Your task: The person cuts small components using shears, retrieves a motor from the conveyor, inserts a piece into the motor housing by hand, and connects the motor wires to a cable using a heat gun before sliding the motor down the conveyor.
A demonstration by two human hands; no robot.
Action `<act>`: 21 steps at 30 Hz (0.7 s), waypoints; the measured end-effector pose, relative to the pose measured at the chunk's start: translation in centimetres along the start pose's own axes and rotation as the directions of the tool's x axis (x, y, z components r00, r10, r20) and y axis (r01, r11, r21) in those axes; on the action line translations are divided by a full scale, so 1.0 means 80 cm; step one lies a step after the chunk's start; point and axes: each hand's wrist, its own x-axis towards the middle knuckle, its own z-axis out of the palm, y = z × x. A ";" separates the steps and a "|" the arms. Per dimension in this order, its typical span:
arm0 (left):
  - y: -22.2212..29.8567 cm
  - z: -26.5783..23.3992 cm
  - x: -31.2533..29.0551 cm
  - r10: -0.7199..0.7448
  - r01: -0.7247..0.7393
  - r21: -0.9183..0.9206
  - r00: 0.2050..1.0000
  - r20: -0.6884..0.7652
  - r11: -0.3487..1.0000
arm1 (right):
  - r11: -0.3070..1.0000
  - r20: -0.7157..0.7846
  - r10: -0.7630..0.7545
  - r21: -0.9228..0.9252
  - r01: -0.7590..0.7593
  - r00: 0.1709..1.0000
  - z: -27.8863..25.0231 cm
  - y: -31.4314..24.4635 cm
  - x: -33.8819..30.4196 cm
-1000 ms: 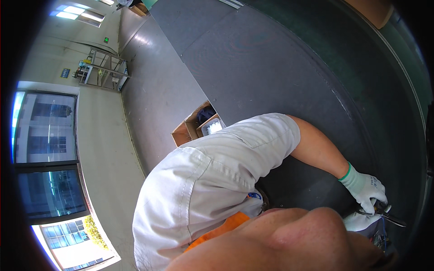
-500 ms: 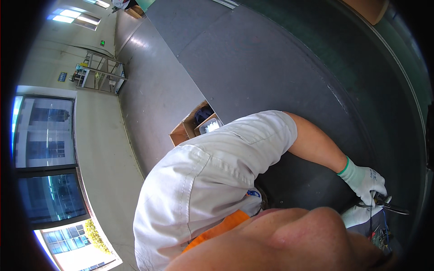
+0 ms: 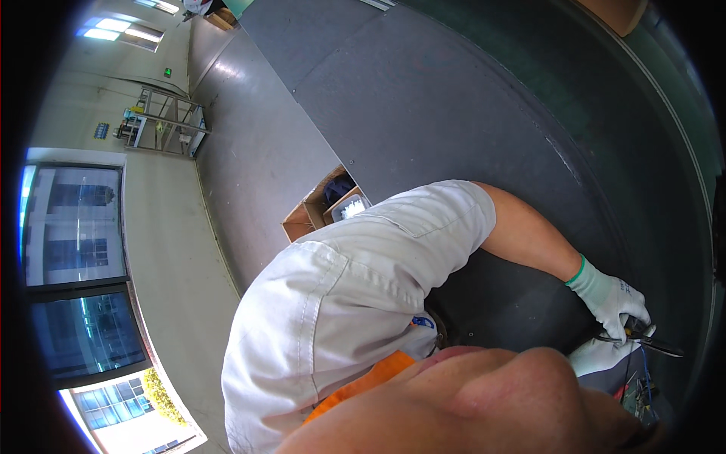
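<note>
The left arm (image 3: 525, 231) is going out to the right side over the dark grey tabletop (image 3: 454, 98). Its elbow is bending softly, and a pale grey short sleeve (image 3: 408, 227) is covering the top part. The left hand (image 3: 611, 299) is wearing a white glove with a green edge, and it is pointing down with its fingers curling. The right hand (image 3: 597, 359), in a white glove too, is sitting just below it, and the person's face is hiding some of it. The two hands are staying close together, with the tool between them. The left fingertips are meeting at the tool, but I can't tell if they are squeezing it. I can't tell how the right fingers are closing either.

The hand tool (image 3: 667, 350) is lying across the hands near the right side. It is looking dark and long, with a shiny end pointing right and a little yellow bit near the fingers. It is too small to tell what kind it is. Just below, a blue wire (image 3: 647, 372) is hanging down beside some small, jumbled parts (image 3: 643, 401). Far to the left, past the table edge, an open cardboard box (image 3: 300, 221) is standing on the floor (image 3: 242, 144).
</note>
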 end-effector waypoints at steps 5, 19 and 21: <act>0.007 -0.004 -0.005 -0.003 0.005 0.019 0.997 -0.072 1.000 | 0.980 0.008 0.083 0.182 -0.083 0.997 -0.001 -0.021 0.000; -0.003 -0.001 -0.003 -0.048 0.047 -0.028 0.998 -0.027 0.999 | 0.979 0.044 -0.060 -0.192 0.067 0.997 0.007 -0.048 -0.007; -0.006 0.001 -0.004 -0.029 0.028 -0.022 0.998 -0.050 0.999 | 0.993 0.019 0.019 -0.117 -0.017 1.000 0.007 -0.045 -0.005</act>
